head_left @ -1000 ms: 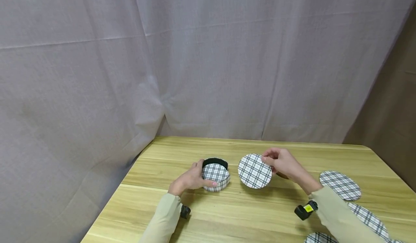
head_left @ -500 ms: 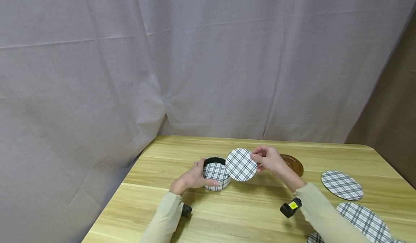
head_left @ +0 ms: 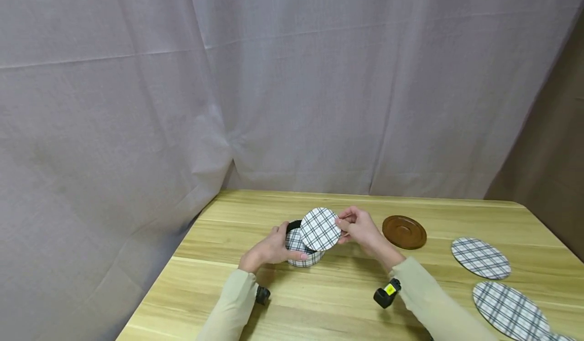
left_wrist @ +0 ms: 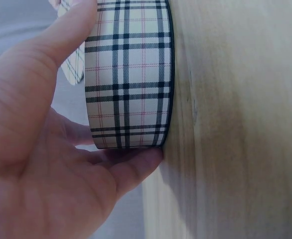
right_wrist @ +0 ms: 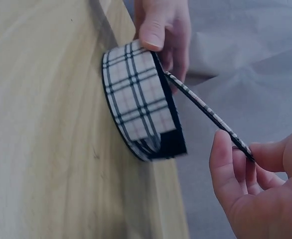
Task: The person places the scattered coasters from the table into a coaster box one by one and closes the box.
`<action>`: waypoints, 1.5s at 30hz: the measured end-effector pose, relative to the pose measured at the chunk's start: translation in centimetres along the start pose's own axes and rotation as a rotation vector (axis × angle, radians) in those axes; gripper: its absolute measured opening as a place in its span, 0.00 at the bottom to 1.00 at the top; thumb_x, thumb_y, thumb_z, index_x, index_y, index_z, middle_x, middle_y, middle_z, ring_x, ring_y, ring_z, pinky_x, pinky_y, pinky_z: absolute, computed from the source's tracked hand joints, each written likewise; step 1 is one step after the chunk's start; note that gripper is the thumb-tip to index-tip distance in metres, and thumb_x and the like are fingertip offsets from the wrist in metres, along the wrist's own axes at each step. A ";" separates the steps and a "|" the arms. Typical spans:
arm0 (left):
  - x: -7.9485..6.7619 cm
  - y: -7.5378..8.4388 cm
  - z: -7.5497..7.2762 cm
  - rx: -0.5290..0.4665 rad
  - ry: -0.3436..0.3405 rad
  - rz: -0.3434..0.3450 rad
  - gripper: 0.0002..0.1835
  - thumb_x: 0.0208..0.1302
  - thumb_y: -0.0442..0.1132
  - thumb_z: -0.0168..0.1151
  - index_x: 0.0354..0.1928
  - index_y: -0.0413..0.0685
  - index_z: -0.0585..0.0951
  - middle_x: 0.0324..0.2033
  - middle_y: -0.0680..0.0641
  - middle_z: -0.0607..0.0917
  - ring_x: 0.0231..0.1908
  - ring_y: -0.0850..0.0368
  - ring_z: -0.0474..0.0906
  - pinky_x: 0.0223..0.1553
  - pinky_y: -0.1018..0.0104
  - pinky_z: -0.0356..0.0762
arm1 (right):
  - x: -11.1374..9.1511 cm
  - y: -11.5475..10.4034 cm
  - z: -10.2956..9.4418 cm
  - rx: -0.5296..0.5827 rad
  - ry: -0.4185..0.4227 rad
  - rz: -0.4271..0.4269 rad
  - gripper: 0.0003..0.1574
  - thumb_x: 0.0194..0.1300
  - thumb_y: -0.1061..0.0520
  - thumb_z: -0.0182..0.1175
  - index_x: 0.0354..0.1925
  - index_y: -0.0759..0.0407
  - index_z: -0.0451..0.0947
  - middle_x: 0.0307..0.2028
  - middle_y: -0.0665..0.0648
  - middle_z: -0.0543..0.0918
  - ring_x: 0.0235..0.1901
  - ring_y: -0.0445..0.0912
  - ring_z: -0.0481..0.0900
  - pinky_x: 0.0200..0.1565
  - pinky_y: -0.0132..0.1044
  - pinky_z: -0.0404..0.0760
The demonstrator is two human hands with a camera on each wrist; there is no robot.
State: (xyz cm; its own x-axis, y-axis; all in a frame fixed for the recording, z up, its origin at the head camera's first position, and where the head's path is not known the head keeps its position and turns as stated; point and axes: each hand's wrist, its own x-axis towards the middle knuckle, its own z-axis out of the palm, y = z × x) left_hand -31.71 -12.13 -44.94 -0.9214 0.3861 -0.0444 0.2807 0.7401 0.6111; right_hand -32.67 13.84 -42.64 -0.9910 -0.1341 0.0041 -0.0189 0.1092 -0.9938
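Note:
A round plaid coaster holder (head_left: 304,263) with a dark inner wall stands on the table; a plaid coaster shows inside it in the head view. My left hand (head_left: 270,251) grips its left side, thumb along the front and fingers round the back. Its checked outer wall (left_wrist: 128,74) fills the middle of the left wrist view. Between thumb and fingers, my right hand (head_left: 361,229) pinches the right edge of another plaid coaster (head_left: 320,229). That coaster is tilted and overlaps the holder's opening. Seen edge-on in the right wrist view, the coaster's rim (right_wrist: 206,107) has its far end at the opening.
Behind the right forearm lies a brown round saucer-like disc (head_left: 404,232). Farther right on the wooden table (head_left: 319,305) are plaid coasters, one (head_left: 481,258) behind another (head_left: 511,310), with part of a third at the bottom edge. A grey curtain (head_left: 292,87) hangs behind the table.
My right hand has carried its coaster leftward from beside the holder to over its opening. The brown disc has come into fuller view. My left hand stays on the holder.

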 end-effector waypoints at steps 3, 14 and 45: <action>0.1 -0.1 0.0 -0.001 0.002 0.014 0.61 0.49 0.64 0.72 0.75 0.40 0.51 0.61 0.32 0.68 0.59 0.41 0.70 0.62 0.42 0.72 | 0.2 0.3 0.9 0.040 0.005 0.003 0.15 0.69 0.67 0.56 0.50 0.74 0.66 0.32 0.55 0.75 0.25 0.43 0.74 0.29 0.40 0.88; 0.3 -0.2 0.1 0.001 0.004 0.030 0.57 0.50 0.63 0.73 0.73 0.41 0.55 0.58 0.35 0.70 0.56 0.46 0.70 0.59 0.46 0.75 | 0.6 1.2 3.4 0.075 0.003 0.029 0.14 0.68 0.69 0.56 0.49 0.73 0.67 0.32 0.58 0.73 0.25 0.45 0.75 0.29 0.40 0.88; -0.1 0.1 0.0 -0.023 0.000 -0.023 0.64 0.49 0.64 0.73 0.76 0.41 0.47 0.64 0.30 0.65 0.61 0.37 0.70 0.64 0.40 0.70 | -0.6 0.0 -0.2 -0.270 -0.150 -0.036 0.07 0.70 0.62 0.57 0.42 0.67 0.76 0.30 0.58 0.77 0.28 0.48 0.77 0.29 0.43 0.86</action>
State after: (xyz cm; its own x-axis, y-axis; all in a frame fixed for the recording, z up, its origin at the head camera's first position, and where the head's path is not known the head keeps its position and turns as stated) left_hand -31.64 -12.10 -44.90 -0.9277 0.3688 -0.0583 0.2531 0.7359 0.6280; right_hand -32.13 14.10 -42.58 -0.9586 -0.2847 0.0020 -0.1078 0.3564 -0.9281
